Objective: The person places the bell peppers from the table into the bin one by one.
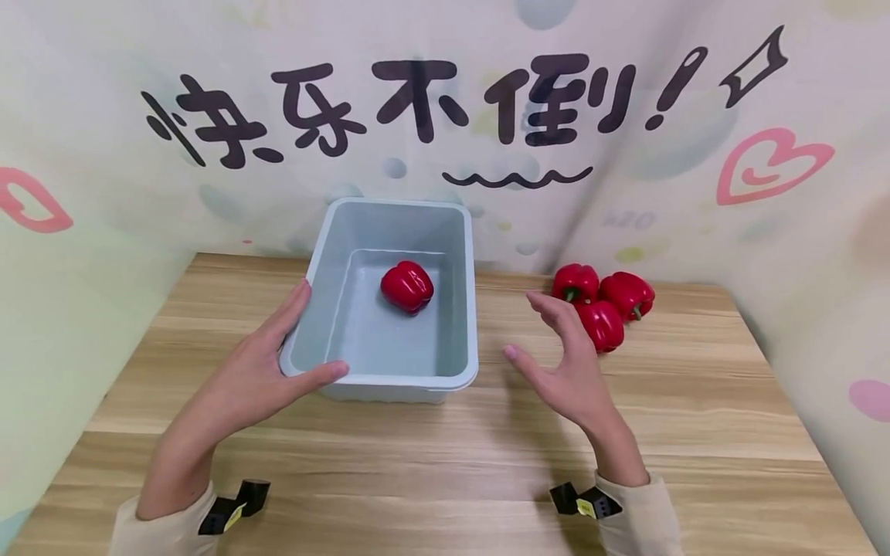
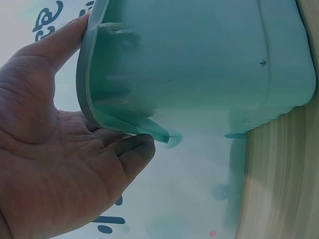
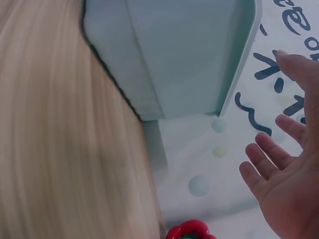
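Observation:
A light blue plastic basin [image 1: 389, 380] stands on the table with one red bell pepper [image 1: 407, 287] lying inside it. My left hand [image 1: 259, 369] grips the basin's near left corner, thumb over the front rim and fingers along the left side. In the left wrist view, the fingertips [image 2: 142, 145] of that hand reach under the rim. To the right of the basin, apart from it, my right hand [image 1: 572, 371] hovers with fingers spread and nothing in them. Just beyond it three more red bell peppers [image 1: 628, 296] sit together, one partly hidden behind the hand.
The wood-grain table [image 1: 431, 479] runs back to a printed cloth [image 1: 389, 166] with large black characters, close behind the basin. A camera is strapped to each wrist. In the right wrist view, part of a red pepper [image 3: 192, 230] shows at the bottom edge.

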### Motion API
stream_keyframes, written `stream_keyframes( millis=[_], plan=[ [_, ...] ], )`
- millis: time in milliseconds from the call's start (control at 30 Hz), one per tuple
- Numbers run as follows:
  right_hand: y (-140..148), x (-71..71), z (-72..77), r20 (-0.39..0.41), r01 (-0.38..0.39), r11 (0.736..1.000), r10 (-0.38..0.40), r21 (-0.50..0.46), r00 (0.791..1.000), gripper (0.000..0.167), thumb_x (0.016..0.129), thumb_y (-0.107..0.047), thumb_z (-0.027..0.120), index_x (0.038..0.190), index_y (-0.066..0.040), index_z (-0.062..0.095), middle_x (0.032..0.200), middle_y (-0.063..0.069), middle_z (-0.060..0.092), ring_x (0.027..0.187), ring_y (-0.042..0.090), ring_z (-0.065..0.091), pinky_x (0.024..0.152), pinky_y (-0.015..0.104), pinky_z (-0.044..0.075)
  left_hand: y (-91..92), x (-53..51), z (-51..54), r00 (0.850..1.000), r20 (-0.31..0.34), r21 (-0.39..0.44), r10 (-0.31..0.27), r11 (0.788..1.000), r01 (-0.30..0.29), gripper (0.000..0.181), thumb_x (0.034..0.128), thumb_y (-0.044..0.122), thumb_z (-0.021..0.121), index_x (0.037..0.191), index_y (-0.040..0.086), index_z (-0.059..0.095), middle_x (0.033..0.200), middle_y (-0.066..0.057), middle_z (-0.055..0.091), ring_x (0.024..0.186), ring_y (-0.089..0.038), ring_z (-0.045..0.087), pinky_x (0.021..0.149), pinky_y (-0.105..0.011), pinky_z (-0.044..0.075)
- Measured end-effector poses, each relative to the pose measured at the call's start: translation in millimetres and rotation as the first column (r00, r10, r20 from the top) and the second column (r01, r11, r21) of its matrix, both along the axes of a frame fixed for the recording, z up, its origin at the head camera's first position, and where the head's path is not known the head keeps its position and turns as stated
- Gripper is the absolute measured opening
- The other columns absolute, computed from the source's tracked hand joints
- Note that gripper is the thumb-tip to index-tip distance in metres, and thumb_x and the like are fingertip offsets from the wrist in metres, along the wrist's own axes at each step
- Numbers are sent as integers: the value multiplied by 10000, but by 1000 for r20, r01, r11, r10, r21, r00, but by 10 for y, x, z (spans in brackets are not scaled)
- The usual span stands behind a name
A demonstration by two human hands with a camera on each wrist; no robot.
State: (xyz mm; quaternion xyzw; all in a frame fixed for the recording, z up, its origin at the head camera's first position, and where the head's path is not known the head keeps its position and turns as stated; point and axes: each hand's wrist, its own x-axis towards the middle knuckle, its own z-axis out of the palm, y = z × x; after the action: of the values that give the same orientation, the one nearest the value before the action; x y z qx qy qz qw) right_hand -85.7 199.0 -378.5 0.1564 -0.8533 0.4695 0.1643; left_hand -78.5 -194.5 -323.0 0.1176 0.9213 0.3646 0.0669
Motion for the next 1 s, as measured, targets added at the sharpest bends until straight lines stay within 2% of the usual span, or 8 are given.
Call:
stream_keyframes(
  millis=[100, 267, 333, 400, 600, 800, 900, 1000],
  plan=[
    [76, 17, -63, 24, 40, 999, -39, -34, 999, 739, 865, -68, 851, 1521, -83, 513, 1529, 69, 565, 1442, 241, 537, 1204, 135, 384, 17, -6, 4, 1000, -3, 1, -2, 1000, 2, 1140, 901, 516, 816, 1713, 239, 65, 1807, -10, 91, 1535, -445, 365, 1113, -671, 459],
    [217, 61, -137, 67, 138, 989, -134, -60, 989, 710, 884, -72, 843, 1515, -87, 520, 1504, 65, 581, 1394, 16, 536, 1179, 106, 391, 24, -14, 8, 1000, -2, 4, -3, 1000, 3, 1138, 905, 514, 812, 1712, 238, 58, 1807, -15, 89, 1517, -442, 377, 1102, -665, 464],
    [277, 82, -167, 72, 169, 984, -165, -61, 984, 700, 886, -63, 839, 1510, -68, 521, 1494, 99, 584, 1371, -15, 530, 1173, 97, 385, 21, -11, 10, 1000, 3, 2, -2, 1000, 2, 1139, 906, 517, 810, 1712, 231, 58, 1807, -14, 84, 1530, -440, 365, 1112, -660, 454],
    [338, 106, -202, 84, 194, 980, -189, -54, 978, 699, 893, -63, 832, 1512, -45, 507, 1504, 126, 572, 1388, 20, 526, 1176, 86, 368, 18, -8, 10, 1000, 8, -1, 1, 1000, -1, 1139, 907, 520, 808, 1712, 228, 57, 1807, -9, 78, 1542, -439, 354, 1119, -655, 443],
    [526, 183, -313, 153, 276, 959, -262, -71, 953, 723, 911, -73, 817, 1538, -34, 460, 1554, 146, 521, 1456, 268, 499, 1166, 64, 353, 23, -15, -1, 1000, 3, -5, -3, 1000, 3, 1136, 906, 523, 807, 1712, 240, 59, 1807, -9, 85, 1526, -440, 370, 1106, -658, 458],
    [747, 242, -381, 228, 375, 921, -345, -107, 911, 756, 934, -103, 802, 1582, -79, 414, 1588, 98, 476, 1488, 275, 453, 1185, 80, 345, 21, -18, -11, 1000, 9, -6, 0, 1000, 0, 1140, 905, 520, 810, 1711, 237, 55, 1807, -3, 75, 1543, -435, 350, 1120, -651, 435],
    [839, 269, -415, 274, 410, 903, -364, -132, 890, 786, 949, -133, 790, 1614, -106, 373, 1606, 123, 444, 1498, 280, 426, 1184, 68, 340, 16, -17, -12, 1000, 14, -7, 2, 1000, -1, 1143, 904, 519, 812, 1710, 240, 50, 1807, -4, 69, 1549, -435, 342, 1125, -648, 427],
    [901, 288, -452, 314, 424, 896, -368, -135, 876, 820, 959, -156, 781, 1642, -126, 329, 1629, 155, 408, 1511, 301, 401, 1182, 52, 329, 14, -12, -4, 1000, 17, -9, 4, 1000, -4, 1146, 904, 522, 811, 1710, 244, 46, 1808, -8, 68, 1544, -438, 347, 1120, -648, 432]
  ],
)
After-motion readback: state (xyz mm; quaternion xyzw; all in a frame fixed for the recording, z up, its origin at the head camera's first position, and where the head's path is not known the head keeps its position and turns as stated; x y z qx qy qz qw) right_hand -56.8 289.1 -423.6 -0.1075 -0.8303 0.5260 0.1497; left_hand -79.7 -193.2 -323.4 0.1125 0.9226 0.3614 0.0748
